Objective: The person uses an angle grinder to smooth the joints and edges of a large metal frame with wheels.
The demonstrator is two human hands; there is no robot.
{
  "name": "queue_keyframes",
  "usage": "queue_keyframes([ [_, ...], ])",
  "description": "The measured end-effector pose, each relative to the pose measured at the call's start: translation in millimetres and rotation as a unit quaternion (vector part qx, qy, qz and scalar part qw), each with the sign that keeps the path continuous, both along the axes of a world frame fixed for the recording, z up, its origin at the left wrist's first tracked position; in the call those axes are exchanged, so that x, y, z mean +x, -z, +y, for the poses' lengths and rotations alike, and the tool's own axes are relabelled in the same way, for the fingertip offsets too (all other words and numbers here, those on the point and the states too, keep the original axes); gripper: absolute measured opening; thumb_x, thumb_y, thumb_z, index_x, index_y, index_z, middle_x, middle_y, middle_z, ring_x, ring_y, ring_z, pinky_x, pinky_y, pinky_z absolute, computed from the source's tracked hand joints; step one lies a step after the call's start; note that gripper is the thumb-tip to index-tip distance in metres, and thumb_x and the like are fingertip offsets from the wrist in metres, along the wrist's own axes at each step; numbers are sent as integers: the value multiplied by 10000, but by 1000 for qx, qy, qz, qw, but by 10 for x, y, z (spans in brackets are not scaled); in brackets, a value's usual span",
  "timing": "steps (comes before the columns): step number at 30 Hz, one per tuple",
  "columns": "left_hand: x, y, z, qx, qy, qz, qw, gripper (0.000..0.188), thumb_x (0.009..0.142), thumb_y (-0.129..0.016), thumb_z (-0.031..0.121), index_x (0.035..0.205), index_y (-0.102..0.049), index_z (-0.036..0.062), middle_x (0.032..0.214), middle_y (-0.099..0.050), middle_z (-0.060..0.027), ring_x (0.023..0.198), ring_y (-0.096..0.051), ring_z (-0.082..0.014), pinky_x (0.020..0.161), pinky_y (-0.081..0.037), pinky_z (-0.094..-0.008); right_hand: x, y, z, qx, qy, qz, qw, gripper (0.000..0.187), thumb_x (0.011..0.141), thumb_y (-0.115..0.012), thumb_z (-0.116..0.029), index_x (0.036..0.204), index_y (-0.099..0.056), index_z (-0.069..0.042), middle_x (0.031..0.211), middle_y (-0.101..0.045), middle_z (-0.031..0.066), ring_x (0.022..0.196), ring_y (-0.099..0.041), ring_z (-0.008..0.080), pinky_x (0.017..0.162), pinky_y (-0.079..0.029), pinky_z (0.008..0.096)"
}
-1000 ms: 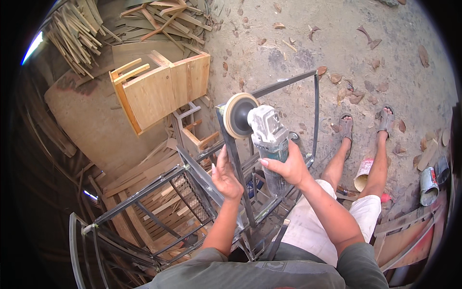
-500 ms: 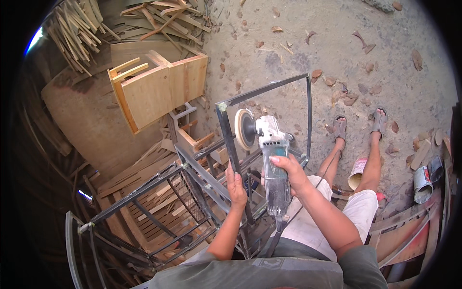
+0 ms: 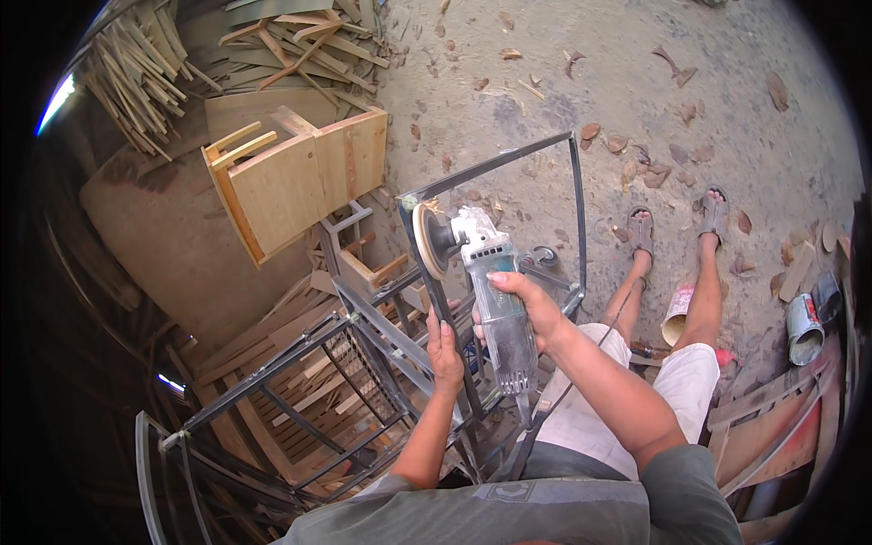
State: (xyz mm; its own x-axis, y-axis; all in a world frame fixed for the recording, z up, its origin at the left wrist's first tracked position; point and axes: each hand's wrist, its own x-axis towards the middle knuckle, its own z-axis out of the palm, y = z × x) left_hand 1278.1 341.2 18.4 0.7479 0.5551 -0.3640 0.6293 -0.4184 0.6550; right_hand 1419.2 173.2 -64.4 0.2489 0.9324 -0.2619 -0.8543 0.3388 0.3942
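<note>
My right hand (image 3: 534, 307) is closed around the body of an angle grinder (image 3: 504, 336), its thumb on the top and its cord trailing down toward my lap. The pale round disc (image 3: 423, 243) of the grinder sits against the left upright of a dark metal frame (image 3: 495, 165), close to its upper corner. A small yellowish spray shows at the disc's upper edge. Lower on that same upright, my left hand (image 3: 445, 356) grips the bar, fingers pointing up. The frame rises from a larger welded metal structure (image 3: 263, 375) at my left.
A wooden piece of furniture (image 3: 313, 177) lies beyond the frame, near piled wood strips (image 3: 141, 82). Two sandalled feet (image 3: 640, 232) are on the leaf-strewn ground at right, beside a paint bucket (image 3: 677, 316). A tin can (image 3: 805, 336) lies farther right.
My right hand has brought the grinder left and slightly up, so its disc now meets the frame's upright near the corner. My left hand keeps its hold on the bar.
</note>
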Motion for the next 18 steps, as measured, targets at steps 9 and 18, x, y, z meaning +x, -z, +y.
queue_keyframes([
  [9, 82, -10, -61, 59, 47, -2, 997, 498, 1091, -394, 280, 1481, -410, -28, 1343, -582, -154, 1283, -524, -259, 1136, -345, -397, -240, 95, -120, -317, 103, -308, 891, 647, 790, -806, -320, 1267, -558, 40, 1035, -708, 155, 970, -701, 247, 865, -543, 355],
  [18, 85, 3, -76, 59, 33, 2, 998, 516, 1090, -372, 305, 1467, -418, -44, 1317, -592, -151, 1283, -519, -261, 1143, -332, -410, -216, 301, 425, -459, 169, -419, 765, 713, 713, -870, -261, 1250, -527, 59, 1035, -724, 209, 940, -738, 296, 846, -559, 378],
])
